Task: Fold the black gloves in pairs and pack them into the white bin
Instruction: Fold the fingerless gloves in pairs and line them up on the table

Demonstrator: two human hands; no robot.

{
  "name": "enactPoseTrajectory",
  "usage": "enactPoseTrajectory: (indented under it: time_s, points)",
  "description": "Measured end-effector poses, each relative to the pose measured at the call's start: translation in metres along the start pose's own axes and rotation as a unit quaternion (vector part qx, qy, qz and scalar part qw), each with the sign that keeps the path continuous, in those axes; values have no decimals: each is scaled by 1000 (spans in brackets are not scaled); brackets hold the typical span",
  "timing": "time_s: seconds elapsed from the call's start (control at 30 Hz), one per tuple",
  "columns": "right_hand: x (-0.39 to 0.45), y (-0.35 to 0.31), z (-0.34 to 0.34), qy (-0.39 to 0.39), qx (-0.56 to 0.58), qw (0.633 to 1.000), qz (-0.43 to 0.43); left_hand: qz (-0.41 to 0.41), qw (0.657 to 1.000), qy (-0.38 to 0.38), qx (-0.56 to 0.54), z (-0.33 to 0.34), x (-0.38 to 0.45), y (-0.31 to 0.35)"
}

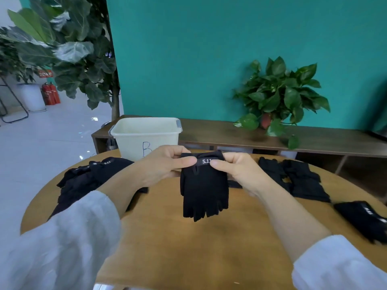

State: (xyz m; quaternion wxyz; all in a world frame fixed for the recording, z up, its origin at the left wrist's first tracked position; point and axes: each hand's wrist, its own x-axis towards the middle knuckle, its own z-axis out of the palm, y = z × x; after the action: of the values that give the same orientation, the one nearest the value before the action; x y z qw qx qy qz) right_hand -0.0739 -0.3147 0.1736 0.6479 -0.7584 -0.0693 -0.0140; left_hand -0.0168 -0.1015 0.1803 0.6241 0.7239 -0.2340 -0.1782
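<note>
Both forearms, in white sleeves pushed back from the wrists, extend forward and converge at centre. Left hand [165, 164]: fingers curled, thumb pressed against fingertips in a pinch. Right hand [236, 168]: same pinch posture, thumb uppermost. The hands sit level, near each other, raised.

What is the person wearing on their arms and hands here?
Both hands are bare: the left hand and the right hand wear no gloves, rings or watch that I can see. Each arm has a loose white long sleeve, left sleeve and right sleeve, pushed back to leave the forearms uncovered.
</note>
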Motion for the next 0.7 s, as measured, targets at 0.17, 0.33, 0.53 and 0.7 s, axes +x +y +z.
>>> enactPoseTrajectory:
  time_s: [0.17,0.33,0.53,0.7]
  points:
    - [-8,16,-28,14,-26,999,28,-13,994,-42,100,27,17,-12]
    - [8,45,-47,54,-59,995,55,27,992,0,124,39,48,-31]
    - [21,63,-56,90,-87,992,17,60,985,56,152,48,70,-47]
    - [-5,95,-52,88,-251,964,3,73,976,36,203,63,45,-78]
